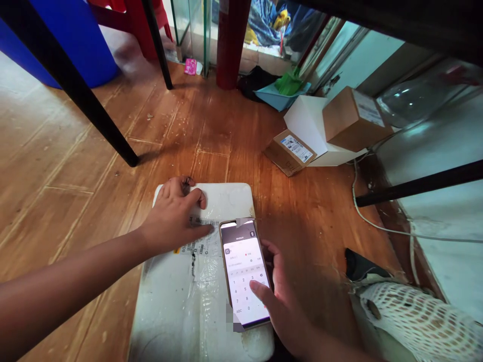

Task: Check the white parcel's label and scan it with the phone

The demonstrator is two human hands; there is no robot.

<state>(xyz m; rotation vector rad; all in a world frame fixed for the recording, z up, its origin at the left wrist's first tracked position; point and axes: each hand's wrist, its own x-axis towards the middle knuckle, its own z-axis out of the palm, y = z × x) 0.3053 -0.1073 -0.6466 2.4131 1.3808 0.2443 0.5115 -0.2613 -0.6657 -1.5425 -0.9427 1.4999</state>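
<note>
A smartphone lies in my right hand, screen up, showing a number keypad. My right thumb is over the keypad near the 3, and the fingers wrap behind the phone's right side. Under the phone is a white foam box with clear tape over its top and a printed barcode label. My left hand rests on the far left part of that box. Its thumb stretches along the label toward the phone and its fingers are apart, some bent, holding nothing.
Cardboard boxes and an opened white box stand at the right. A blue dustpan is behind them. Black table legs slant down to the wooden floor. White foam netting and a cable are at the right.
</note>
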